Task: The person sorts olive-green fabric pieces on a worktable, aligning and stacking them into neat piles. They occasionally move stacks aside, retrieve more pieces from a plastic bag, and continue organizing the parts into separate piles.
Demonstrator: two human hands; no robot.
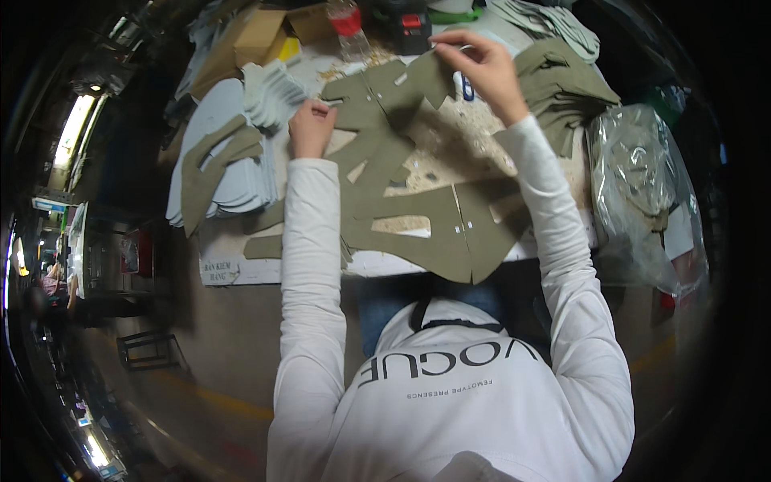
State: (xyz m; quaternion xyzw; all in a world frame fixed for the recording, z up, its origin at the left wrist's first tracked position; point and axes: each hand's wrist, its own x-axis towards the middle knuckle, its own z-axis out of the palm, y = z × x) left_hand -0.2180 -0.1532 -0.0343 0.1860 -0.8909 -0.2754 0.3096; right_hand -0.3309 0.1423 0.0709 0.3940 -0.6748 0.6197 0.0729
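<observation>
Flat olive-green cut pieces (426, 239) with slots and small white marks lie spread over the table in front of me. My right hand (486, 72), at the far side, pinches the raised upper edge of one olive-green cut piece (427, 80) between thumb and fingers. To the left, my left hand (312, 127) is closed with curled fingers at the left end of that same piece. Its fingertips are partly hidden. Another olive-green strip (207, 173) rests on a stack of pale blue pieces (239, 178) beside my left forearm.
Pale grey-green folded pieces (273, 90) stand behind the blue stack. A bottle with a red label (347, 28), a black box (411, 32) and cardboard (261, 36) are at the back. Stacked olive pieces (562, 80) and a clear plastic bag (642, 177) lie right.
</observation>
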